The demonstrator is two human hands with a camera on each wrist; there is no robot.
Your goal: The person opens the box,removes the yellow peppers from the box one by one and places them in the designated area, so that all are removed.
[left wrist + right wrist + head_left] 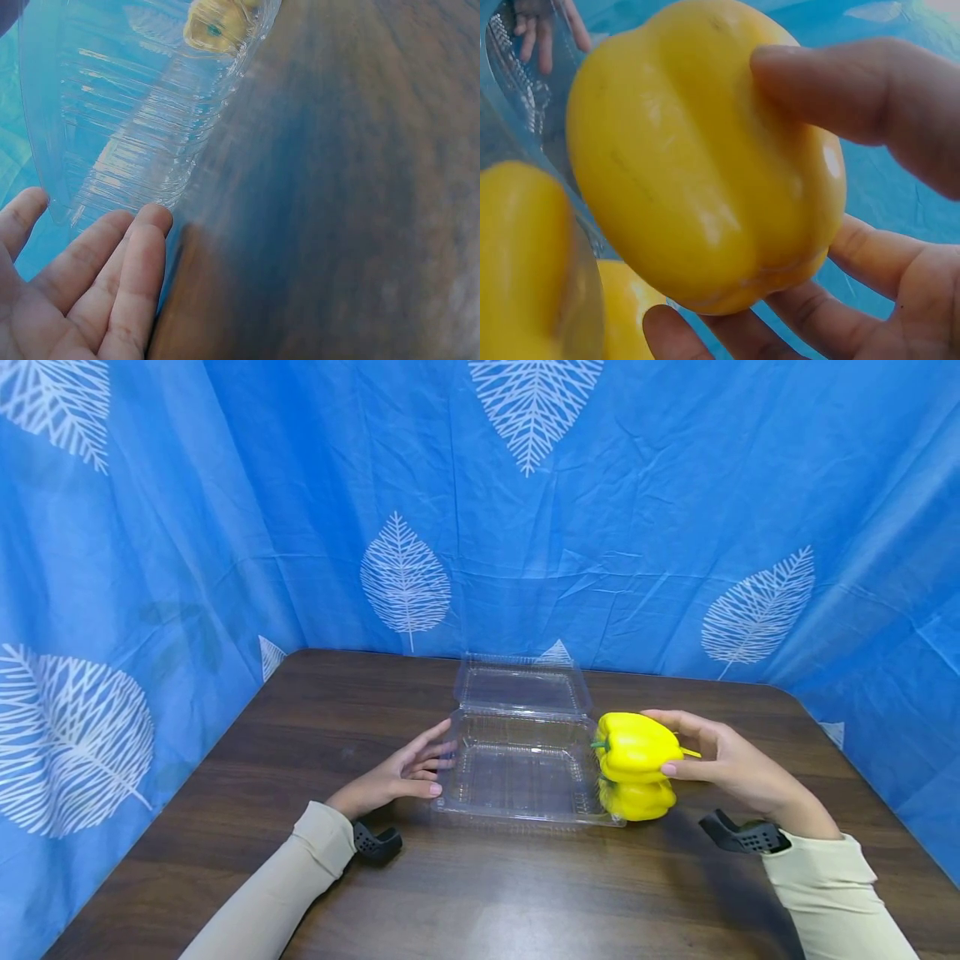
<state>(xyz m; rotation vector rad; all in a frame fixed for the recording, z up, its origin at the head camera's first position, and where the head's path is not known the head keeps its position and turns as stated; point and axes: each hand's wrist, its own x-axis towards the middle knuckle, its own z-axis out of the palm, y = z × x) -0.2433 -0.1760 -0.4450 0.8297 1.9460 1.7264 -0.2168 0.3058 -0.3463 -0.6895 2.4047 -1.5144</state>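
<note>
A clear plastic clamshell container [517, 810] lies on the table with its lid [525, 685] folded back. My left hand [405, 772] is at its left side, fingers extended and fingertips right at the wall. In the left wrist view, the fingers [139, 281] are spread beside the ribbed clear plastic [142, 142]. My right hand [731, 764] grips a yellow bell pepper [637, 747] with a green stem, beside the container's right wall. The right wrist view shows the thumb on one face of this bell pepper [697, 165] and fingers below. Another yellow shape [637, 802] shows beneath it.
The dark wooden table [525, 893] extends around the container. A blue curtain [637, 527] with white leaf prints hangs behind and at both sides. Black wrist straps [378, 843] sit at both cuffs.
</note>
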